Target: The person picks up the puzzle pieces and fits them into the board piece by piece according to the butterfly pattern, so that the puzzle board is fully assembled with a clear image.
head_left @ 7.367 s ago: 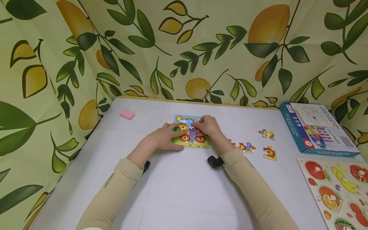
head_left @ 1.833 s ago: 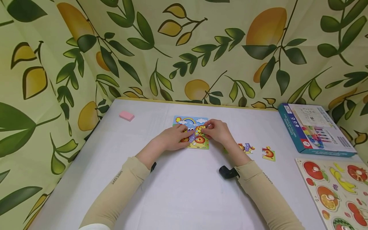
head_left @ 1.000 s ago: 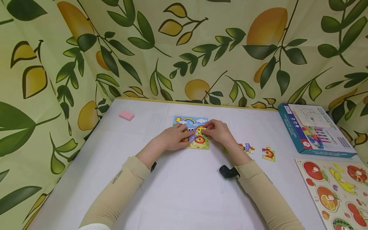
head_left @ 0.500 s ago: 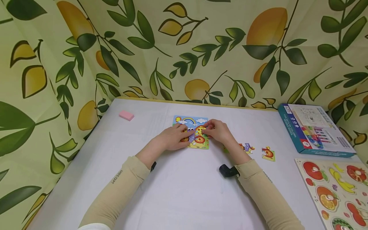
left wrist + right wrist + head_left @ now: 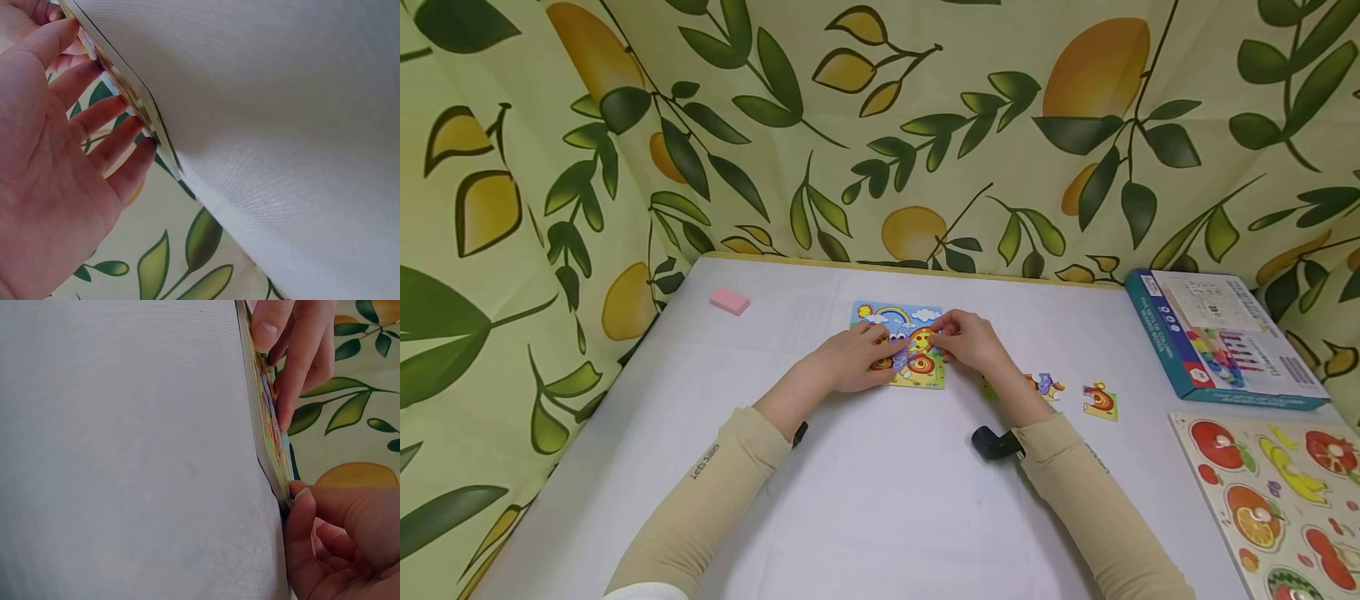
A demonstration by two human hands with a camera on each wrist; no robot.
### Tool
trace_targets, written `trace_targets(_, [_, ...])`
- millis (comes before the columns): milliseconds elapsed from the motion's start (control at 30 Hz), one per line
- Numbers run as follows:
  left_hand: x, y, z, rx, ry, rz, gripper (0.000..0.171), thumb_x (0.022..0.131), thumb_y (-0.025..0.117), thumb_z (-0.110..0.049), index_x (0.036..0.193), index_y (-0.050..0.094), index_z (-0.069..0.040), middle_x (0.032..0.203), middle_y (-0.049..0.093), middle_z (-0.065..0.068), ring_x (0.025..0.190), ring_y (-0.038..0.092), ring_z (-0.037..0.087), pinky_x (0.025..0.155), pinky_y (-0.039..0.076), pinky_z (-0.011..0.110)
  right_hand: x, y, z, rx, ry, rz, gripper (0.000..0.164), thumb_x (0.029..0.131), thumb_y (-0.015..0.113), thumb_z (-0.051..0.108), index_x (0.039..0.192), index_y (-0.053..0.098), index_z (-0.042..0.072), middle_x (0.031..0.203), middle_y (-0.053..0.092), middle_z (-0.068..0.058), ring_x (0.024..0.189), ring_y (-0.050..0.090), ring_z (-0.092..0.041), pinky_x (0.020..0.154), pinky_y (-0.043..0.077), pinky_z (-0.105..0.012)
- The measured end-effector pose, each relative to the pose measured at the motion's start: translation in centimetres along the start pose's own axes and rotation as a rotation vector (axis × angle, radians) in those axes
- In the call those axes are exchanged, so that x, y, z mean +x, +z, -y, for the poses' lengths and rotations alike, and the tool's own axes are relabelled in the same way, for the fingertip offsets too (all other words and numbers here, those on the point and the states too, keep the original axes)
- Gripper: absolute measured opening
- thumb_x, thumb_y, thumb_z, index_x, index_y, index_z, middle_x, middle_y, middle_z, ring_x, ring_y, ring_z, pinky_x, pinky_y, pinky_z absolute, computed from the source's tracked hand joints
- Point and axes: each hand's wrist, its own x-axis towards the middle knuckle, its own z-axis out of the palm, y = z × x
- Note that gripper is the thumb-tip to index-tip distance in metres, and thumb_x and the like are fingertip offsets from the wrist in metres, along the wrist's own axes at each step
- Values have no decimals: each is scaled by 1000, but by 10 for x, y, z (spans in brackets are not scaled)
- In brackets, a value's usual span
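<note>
A butterfly jigsaw puzzle [image 5: 895, 317] with a rainbow and clouds lies on the white table. My left hand [image 5: 850, 358] rests over its left part, fingers extended onto the picture; the left wrist view shows those fingertips along the puzzle's surface. At the right edge, my right hand [image 5: 968, 340] pinches a yellow-and-orange wing puzzle piece [image 5: 921, 340] between thumb and forefinger. The right wrist view has the thumb and forefinger together right at the board's edge. Part of the butterfly is hidden under the left hand.
Loose puzzle pieces, among them a purple one [image 5: 1047, 386] and an orange-and-green one [image 5: 1101, 402], lie right of the right forearm. Farther right are a blue-edged box [image 5: 1228, 333] and a fruit peg board [image 5: 1270, 500]. A pink block [image 5: 730, 302] sits back left.
Since the oldest frame, one loose piece has left the right side of the table and a wing piece shows in the puzzle's right part. Both hands have shifted right; lately they barely move.
</note>
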Motion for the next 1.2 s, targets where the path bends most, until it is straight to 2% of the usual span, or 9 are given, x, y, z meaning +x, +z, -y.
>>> trace_targets(267, [-1, -2, -1, 3, 6, 0, 55, 100, 49, -43, 150, 40, -24, 133, 46, 7, 124, 39, 26, 102, 40, 40, 2, -4, 0, 14, 9, 51, 21, 95, 66, 17, 112, 62, 5, 85, 54, -7, 64, 57, -14, 59, 47, -24])
trace_targets(533, [-1, -2, -2, 7, 2, 9, 55, 100, 49, -43, 151, 40, -24, 133, 45, 6, 122, 39, 26, 100, 41, 41, 0, -13, -4, 18, -9, 142, 32, 89, 72, 15, 117, 59, 6, 83, 53, -7, 64, 57, -16, 60, 47, -25])
trace_targets(700, [0, -1, -2, -5, 5, 5, 55, 100, 50, -43, 151, 40, -23, 134, 45, 7, 123, 39, 26, 101, 40, 41, -6, -21, -4, -79, -40, 124, 31, 92, 69, 23, 119, 61, 10, 93, 57, -8, 74, 55, -20, 65, 46, -27])
trace_targets(867, [0, 1, -1, -43, 14, -6, 56, 100, 50, -42, 151, 40, -22, 135, 44, 8, 122, 39, 27, 99, 41, 41, -23, -47, -13, -152, -77, 94, 37, 95, 64, 35, 123, 62, 10, 102, 59, -9, 85, 55, -25, 67, 47, -30])
trace_targets(1033, [0, 2, 3, -108, 16, -19, 58, 99, 52, -41, 151, 39, -17, 139, 43, 9, 126, 38, 27, 102, 39, 43, -46, -73, -29, -287, -87, 132, 39, 89, 72, 34, 117, 64, 8, 100, 60, -7, 90, 51, -24, 68, 45, -32])
trace_targets(1200, [-1, 1, 7, -194, 5, 4, 59, 99, 54, -39, 151, 38, -16, 147, 37, 12, 134, 32, 30, 109, 32, 47, -62, -81, -36, -382, -54, 193, 45, 80, 81, 36, 109, 64, 5, 94, 60, -8, 86, 52, -24, 71, 46, -36])
